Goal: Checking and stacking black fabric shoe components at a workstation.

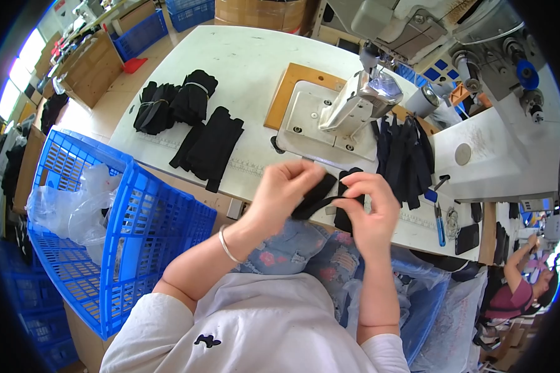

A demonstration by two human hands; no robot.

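Note:
Above my lap, at the table's near edge, my left hand pinches one end of a black fabric strip. The fingers of my right hand are closed on the strip's other part, so it bends between the two hands. More black fabric lies behind and under my right hand, partly hidden by it. Just beyond my hands stands a sewing machine with a white bed. To its left a loose stack of black fabric pieces lies on the white table.
Tied black bundles lie at the far left of the table. Dark strips hang beside the machine. A blue-handled tool lies on the right. A blue crate with clear plastic stands left; a person works at far right.

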